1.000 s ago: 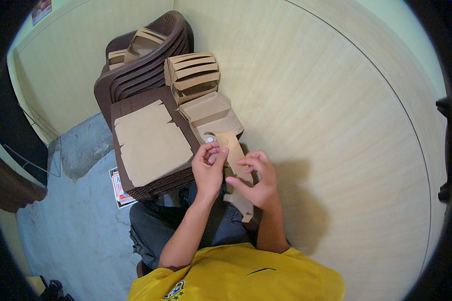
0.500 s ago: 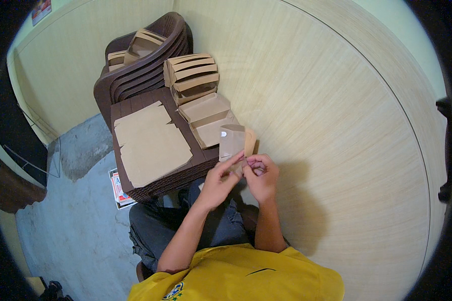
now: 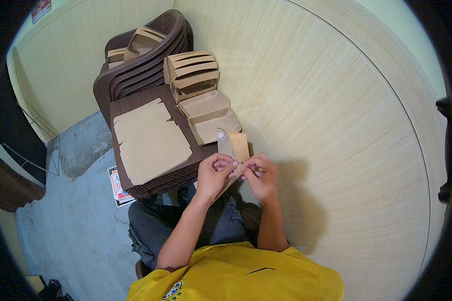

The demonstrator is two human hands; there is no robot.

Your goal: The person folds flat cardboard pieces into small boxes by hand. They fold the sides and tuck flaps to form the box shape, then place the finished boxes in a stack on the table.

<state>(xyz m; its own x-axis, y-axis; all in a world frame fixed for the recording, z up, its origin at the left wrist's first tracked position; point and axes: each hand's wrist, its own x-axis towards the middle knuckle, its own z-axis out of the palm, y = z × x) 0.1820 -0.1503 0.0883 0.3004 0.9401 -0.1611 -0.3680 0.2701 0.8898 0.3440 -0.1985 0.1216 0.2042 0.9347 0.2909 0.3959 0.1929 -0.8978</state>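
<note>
Above my lap, both hands pinch a partly folded brown cardboard box (image 3: 239, 145) at its near corner. My left hand (image 3: 215, 171) has its thumb and fingers closed on the left side of that corner. My right hand (image 3: 261, 173) grips the right side, its fingertips close to the left thumb. Two panels of the box stand up beyond my fingers, one with a small pale round spot. My hands hide much of the lower part. Just past it, an open folded box (image 3: 213, 120) rests at the right side of the brown table. Flat cardboard blanks (image 3: 150, 140) lie stacked on the table's left.
Nested folded boxes (image 3: 193, 70) stand at the table's far end. Behind the table (image 3: 198, 160) are stacked brown chairs (image 3: 150, 60) holding more boxes (image 3: 145, 42). A curved wood-patterned wall (image 3: 346, 150) runs close along my right. Printed papers (image 3: 118, 188) lie by the table's left side.
My left hand's fingers have curled in from a more stretched position and sit slightly left. The box's upright panels have tilted and spread, showing more of the right panel.
</note>
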